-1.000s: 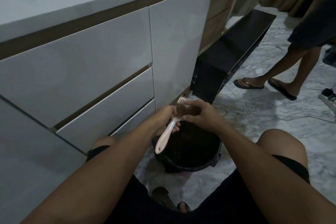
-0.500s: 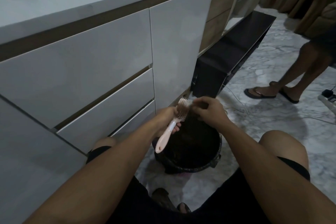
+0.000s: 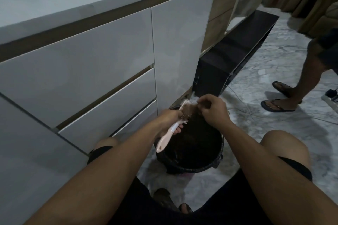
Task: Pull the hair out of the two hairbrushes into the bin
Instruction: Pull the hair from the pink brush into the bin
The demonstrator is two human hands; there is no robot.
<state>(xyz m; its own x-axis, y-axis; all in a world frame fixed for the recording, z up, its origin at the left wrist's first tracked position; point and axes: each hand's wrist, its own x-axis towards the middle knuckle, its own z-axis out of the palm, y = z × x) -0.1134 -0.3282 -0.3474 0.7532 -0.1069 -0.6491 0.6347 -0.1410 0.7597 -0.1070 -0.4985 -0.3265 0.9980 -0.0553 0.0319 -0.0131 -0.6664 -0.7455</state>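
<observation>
left hand grips the pink hairbrush; right hand pinches hair at its bristles.
pale pink handle, white neck, thin bristles facing right, held tilted above the black-lined bin on the marble floor.

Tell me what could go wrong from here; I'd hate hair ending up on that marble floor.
1. The right hand pinches hair at the pink hairbrush over the far rim of the black bin, so dropped strands may miss it.
2. The left hand grips the brush near its head, handle hanging free; a hard tug might twist it loose.
3. A passer-by in flip-flops walks close and could scatter hair.
</observation>
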